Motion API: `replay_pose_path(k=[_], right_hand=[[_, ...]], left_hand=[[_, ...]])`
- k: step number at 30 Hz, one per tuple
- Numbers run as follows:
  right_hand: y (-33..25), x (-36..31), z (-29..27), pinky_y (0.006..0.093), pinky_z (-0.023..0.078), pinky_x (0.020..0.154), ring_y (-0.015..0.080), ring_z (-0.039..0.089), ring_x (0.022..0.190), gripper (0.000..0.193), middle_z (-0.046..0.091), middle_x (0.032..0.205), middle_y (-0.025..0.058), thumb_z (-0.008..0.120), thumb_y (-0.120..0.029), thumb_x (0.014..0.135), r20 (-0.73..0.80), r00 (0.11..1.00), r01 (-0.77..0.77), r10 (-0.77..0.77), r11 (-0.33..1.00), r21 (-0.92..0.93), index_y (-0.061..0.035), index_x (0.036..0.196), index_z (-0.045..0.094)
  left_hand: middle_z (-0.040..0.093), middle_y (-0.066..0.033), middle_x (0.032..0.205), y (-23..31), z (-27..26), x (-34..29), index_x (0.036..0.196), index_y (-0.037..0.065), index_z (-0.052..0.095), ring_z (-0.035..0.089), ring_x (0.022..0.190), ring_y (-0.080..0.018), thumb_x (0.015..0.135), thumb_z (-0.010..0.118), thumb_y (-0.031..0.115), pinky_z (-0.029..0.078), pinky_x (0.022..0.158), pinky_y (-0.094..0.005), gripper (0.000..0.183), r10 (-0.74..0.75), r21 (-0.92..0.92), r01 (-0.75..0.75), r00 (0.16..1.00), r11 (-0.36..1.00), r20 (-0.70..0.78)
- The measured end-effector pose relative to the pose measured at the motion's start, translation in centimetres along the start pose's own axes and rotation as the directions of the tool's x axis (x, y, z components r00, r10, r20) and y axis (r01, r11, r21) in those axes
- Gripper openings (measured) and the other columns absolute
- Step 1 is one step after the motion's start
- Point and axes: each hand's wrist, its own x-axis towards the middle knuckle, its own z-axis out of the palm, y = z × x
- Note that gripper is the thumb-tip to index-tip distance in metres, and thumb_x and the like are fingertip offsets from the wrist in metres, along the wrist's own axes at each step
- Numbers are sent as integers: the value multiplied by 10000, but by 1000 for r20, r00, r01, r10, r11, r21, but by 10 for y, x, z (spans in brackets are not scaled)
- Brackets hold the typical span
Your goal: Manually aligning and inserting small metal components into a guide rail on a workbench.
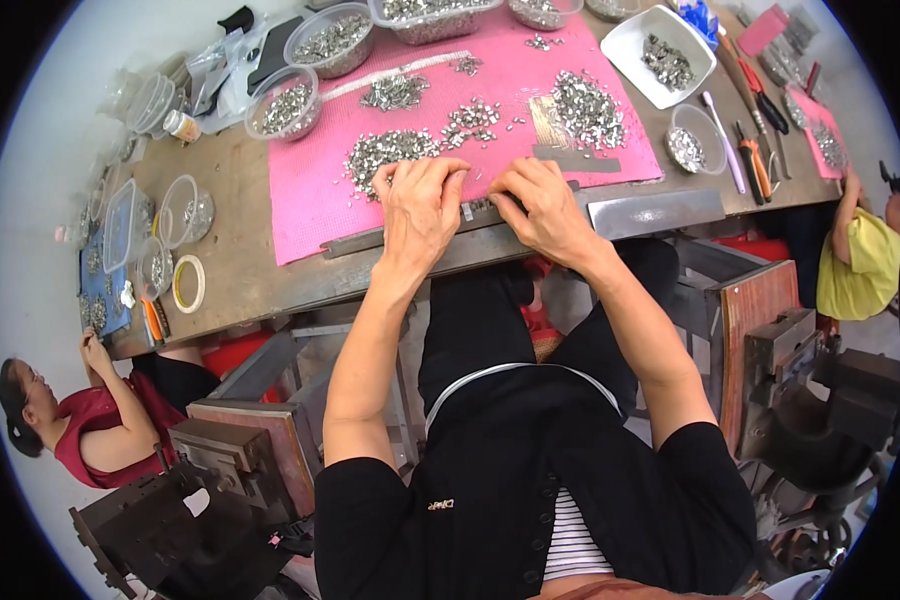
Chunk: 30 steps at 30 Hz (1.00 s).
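A long dark metal bar point(355, 243) lies along the near edge of the pink mat point(295, 210), with a row of small metal pieces point(481, 207) on it between my hands. My left hand point(420, 205) rests at the bar with its fingers curled and thumb against the forefinger. Facing it, my right hand point(548, 212) is bent in a pinch at the same bar. Whatever the fingertips hold is hidden or too small to name. Just beyond my left hand is a heap of small silvery metal parts point(385, 150); another heap point(587, 112) lies farther right.
Clear tubs of metal parts point(288, 125) stand behind the mat. At right are a white tray point(620, 50), a round tub point(715, 150), orange-handled pliers point(757, 175) and a flat metal plate point(655, 213). A tape roll point(188, 283) lies left. People sit at both sides.
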Motion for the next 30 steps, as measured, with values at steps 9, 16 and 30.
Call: replay_pose_path(k=[9, 16, 30], right_hand=[[4, -2, 1, 406, 419, 791, 296, 572, 863, 94, 576, 885, 112, 684, -62, 867, 5, 996, 91, -91, 995, -34, -31, 943, 640], [3, -2, -4, 379, 418, 761, 272, 583, 834, 73, 612, 883, 81, 687, -45, 885, 10, 1000, -20, 19, 995, 99, -43, 953, 662], [7, 6, -1, 423, 463, 780, 314, 607, 878, 95, 628, 911, 108, 704, -118, 895, 86, 992, -105, 97, 989, 100, -38, 943, 688]], left_hand=[[674, -36, 890, -16, 33, 41, 885, 131, 734, 598, 929, -269, 813, 786, 208, 316, 987, -538, 117, 73, 164, -85, 994, 983, 76], [698, 0, 893, -20, 24, 45, 883, 150, 751, 612, 922, -223, 855, 760, 250, 323, 979, -479, 104, 86, 224, -100, 994, 969, 72], [590, -106, 1418, -49, -9, 27, 1327, 119, 640, 445, 1402, -371, 1003, 585, 328, 142, 1136, -758, 389, -7, 347, -4, 1000, 938, 28]])
